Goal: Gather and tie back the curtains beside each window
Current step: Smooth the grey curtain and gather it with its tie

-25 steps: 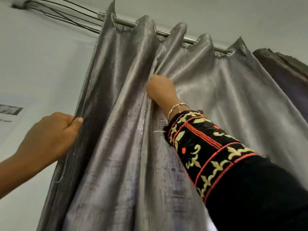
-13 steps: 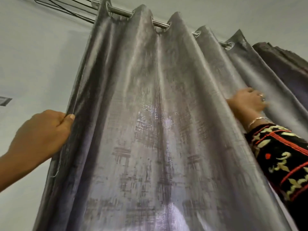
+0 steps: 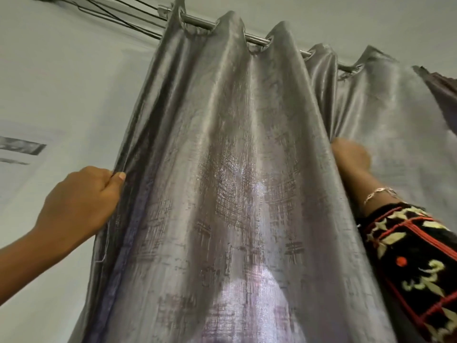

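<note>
Fabric of a soft, glossy grey weave makes up the curtain [image 3: 237, 181], which hangs in deep rounded folds from eyelets threaded on a metal rod [image 3: 254, 40] high above both hands. It looks light and limp, not stiff (light glows through it low down), and the sheen suggests it may slide through a loose hold.

The left hand [image 3: 81, 206] pinches the curtain's outer edge, thumb pressed over the hem against the curled fingers, with the wall [image 3: 61, 95] just behind the knuckles and a loose thread [image 3: 106, 243] trailing below the pinch. Across the broad middle folds from that grip, the right hand [image 3: 351, 157] reaches into a valley between pleats; it is blurred and partly tucked behind the cloth, so I cannot tell whether its fingers are closed on anything. A bracelet [image 3: 378, 194] and an embroidered black sleeve [image 3: 415, 263] sit below it.

Judging from this, the best hold is on the fold ridges, well below the eyelets, taking several pleats together in a full fist, since a fingertip pinch on such slick cloth could slip. A darker second panel [image 3: 445, 95] hangs beyond the right hand.
</note>
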Tool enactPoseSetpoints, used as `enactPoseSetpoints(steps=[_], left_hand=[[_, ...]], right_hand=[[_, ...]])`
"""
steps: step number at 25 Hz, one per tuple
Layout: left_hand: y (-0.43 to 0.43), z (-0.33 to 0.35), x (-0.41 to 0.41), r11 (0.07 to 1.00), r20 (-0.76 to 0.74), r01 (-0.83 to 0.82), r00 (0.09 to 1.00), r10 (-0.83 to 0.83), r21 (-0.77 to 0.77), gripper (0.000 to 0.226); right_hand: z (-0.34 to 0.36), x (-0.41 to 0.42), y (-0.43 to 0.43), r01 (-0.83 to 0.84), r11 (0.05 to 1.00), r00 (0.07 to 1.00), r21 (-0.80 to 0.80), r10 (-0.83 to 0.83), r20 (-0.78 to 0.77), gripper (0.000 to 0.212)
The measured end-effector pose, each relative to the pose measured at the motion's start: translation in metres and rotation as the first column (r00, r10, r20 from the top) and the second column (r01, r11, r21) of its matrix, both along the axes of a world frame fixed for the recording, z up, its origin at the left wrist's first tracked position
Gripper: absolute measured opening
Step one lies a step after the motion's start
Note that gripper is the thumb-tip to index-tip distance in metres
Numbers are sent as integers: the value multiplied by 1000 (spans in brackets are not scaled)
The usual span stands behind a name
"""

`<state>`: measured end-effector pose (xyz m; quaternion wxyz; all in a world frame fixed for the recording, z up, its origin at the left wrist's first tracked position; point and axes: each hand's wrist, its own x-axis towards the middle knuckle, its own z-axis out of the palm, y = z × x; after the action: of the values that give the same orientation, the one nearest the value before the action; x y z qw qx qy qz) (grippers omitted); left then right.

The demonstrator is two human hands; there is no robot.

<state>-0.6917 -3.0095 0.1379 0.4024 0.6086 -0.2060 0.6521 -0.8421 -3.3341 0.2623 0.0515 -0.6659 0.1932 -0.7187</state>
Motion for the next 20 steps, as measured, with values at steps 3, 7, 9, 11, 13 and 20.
enactPoseSetpoints(steps=[3, 7, 9, 11, 13, 20], left_hand=[[-3, -1, 1, 1000, 15, 16, 1000, -16, 3, 49], [-9, -1, 0, 1000, 50, 27, 998, -28, 3, 52], [-8, -1, 1, 1000, 57, 27, 998, -27, -1, 52], [-3, 0, 4, 1000, 41, 27, 999, -27, -4, 50], [0, 0, 7, 1000, 22, 11, 1000, -11, -13, 48], [-17, 0, 8, 1000, 51, -12, 999, 13, -23, 49]], right_hand=[[5, 14, 48, -146, 986, 989, -75, 144, -27, 35], [11, 38, 102, -288, 941, 957, -176, 288, -31, 32], [12, 41, 105, -339, 920, 940, -195, 340, -31, 30], [7, 38, 86, -412, 889, 911, -200, 406, -71, 28], [-3, 30, 59, -518, 832, 855, -200, 511, -90, 24], [-9, -7, -46, -14, 1000, 958, -13, 17, 286, 31]])
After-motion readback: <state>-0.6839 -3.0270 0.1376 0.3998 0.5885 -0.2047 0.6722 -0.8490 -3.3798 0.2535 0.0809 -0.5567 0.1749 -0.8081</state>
